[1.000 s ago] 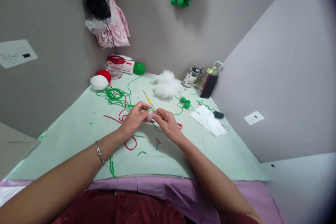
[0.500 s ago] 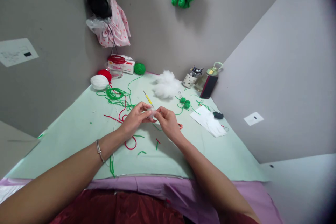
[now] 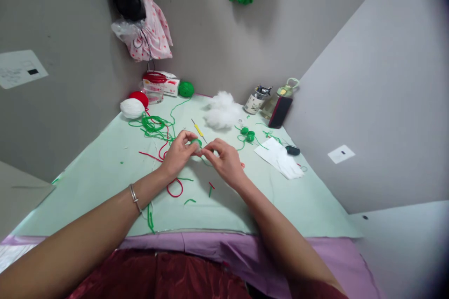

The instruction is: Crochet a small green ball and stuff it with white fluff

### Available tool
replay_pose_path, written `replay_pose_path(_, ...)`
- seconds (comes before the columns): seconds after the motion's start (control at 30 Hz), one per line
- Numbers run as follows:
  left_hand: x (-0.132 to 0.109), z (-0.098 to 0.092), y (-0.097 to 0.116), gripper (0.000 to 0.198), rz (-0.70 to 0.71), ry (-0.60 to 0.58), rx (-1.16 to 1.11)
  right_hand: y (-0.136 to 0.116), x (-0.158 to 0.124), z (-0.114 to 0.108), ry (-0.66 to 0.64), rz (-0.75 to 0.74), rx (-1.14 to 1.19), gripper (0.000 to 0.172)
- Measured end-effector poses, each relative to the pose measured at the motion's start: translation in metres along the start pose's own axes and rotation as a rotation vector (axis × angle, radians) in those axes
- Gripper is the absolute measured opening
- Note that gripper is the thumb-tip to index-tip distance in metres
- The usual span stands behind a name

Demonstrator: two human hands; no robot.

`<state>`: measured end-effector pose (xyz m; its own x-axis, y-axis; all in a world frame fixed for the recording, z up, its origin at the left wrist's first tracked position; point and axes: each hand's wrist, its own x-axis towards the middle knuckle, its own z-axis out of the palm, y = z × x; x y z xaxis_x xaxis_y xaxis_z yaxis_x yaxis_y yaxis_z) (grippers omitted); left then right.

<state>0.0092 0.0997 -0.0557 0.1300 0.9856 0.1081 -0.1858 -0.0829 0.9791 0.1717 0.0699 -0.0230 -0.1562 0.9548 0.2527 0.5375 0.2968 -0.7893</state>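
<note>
My left hand [image 3: 177,154] is closed around a small green crocheted piece [image 3: 197,141], of which only the top shows between thumb and fingers. A tuft of white stuffing [image 3: 198,150] sits against it. The fingertips of my right hand [image 3: 226,161] are pinched together at the tuft, just right of the green piece. Right behind my hands lies a crochet hook with a yellow handle [image 3: 199,130]. Farther back is a fluffy heap of white stuffing [image 3: 221,112]. Two little green crocheted balls [image 3: 248,135] with yarn tails rest to the right of the hook.
Tangled green yarn [image 3: 154,124], a white yarn ball [image 3: 132,108] and a green yarn ball [image 3: 185,89] lie at the back left. A white paper sheet [image 3: 277,158], a phone [image 3: 280,112], a bottle [image 3: 288,88] and a pen jar [image 3: 255,103] are on the right.
The green piece now shows in my left hand, where white stuffing covered the spot before. My right fingertips have shifted slightly left and down. The view has tilted slightly.
</note>
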Motion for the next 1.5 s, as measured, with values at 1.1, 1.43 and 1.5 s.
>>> replay_pose_path(1.1, -0.004, 0.002, 0.004, 0.025, -0.181, -0.168, -0.234, 0.015, 0.012, -0.007, -0.128, 0.214, 0.296, 0.047)
replay_pose_path(1.43, -0.002, -0.002, 0.002, 0.035, -0.163, -0.207, -0.198, 0.015, 0.009, -0.007, -0.098, 0.239, 0.319, 0.04)
replay_pose_path(1.5, -0.002, -0.002, 0.001, 0.037, -0.149, -0.196, -0.174, 0.014, 0.009, -0.009, -0.121, 0.228, 0.315, 0.038)
